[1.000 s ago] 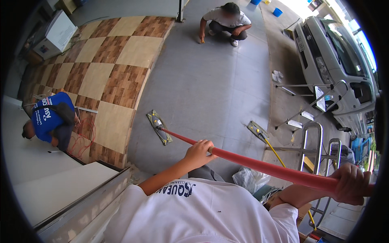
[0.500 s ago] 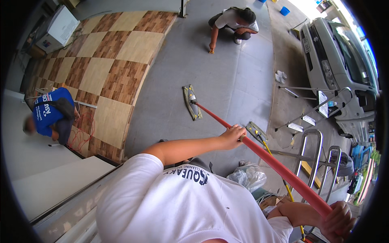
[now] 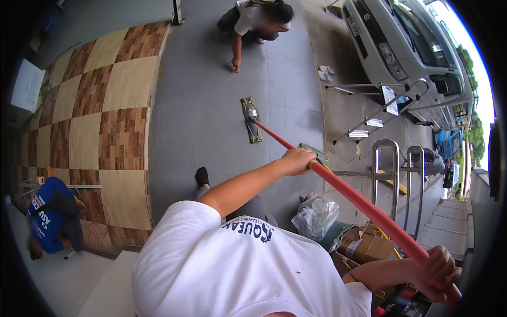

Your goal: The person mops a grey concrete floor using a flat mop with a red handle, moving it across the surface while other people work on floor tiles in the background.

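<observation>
A flat mop's red pole runs slantwise across my front. My left hand is wrapped round it at mid-length. My right hand grips its upper end at the lower right. The mop head, long and narrow with a green and yellow frame, lies on the grey floor ahead of me. Just past my left hand, partly hidden by the pole, lies a second mop head with a yellow handle. My foot in a black sock shows left of my left forearm.
A co-worker crouches ahead, a hand on a small orange-brown thing. Another person in blue bends at the left by checkered tiles. A stepladder, metal rails, plastic bag, cardboard boxes and white vehicle stand right.
The view has shifted, and the mop head now lies flatter and more upright in the picture. My foot has come into view. Both hands keep their hold on the mop pole.
</observation>
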Demonstrator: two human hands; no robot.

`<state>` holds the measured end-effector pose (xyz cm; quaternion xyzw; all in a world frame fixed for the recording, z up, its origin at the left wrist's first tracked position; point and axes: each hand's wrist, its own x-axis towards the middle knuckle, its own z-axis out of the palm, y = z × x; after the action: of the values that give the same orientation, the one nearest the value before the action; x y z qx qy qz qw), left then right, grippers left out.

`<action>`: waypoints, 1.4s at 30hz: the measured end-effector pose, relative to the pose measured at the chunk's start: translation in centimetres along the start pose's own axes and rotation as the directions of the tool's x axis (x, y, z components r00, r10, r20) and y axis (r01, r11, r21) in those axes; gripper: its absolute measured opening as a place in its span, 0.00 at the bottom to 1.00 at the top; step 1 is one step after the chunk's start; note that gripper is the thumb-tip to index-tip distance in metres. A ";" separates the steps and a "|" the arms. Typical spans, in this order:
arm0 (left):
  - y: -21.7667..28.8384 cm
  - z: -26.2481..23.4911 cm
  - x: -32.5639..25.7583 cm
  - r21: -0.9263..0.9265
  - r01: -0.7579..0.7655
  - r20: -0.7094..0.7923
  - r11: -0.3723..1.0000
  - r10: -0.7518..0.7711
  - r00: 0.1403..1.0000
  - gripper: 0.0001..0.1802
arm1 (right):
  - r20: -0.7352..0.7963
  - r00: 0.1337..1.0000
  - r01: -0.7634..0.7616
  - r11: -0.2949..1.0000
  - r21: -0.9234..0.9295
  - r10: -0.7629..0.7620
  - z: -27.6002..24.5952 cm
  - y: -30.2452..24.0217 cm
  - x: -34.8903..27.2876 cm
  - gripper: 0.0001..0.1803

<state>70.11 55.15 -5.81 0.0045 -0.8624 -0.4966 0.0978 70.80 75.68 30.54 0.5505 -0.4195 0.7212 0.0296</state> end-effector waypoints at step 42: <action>-1.3 25.4 38.8 0.021 -0.035 0.064 0.999 0.033 0.997 0.11 | 0.493 0.858 0.063 0.924 -0.377 0.143 -28.9 10.6 2.0 0.19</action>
<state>27.54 72.18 -12.90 -0.0249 -0.8704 -0.4853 0.0789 42.42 86.43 24.94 0.6965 -0.5553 0.4544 0.0081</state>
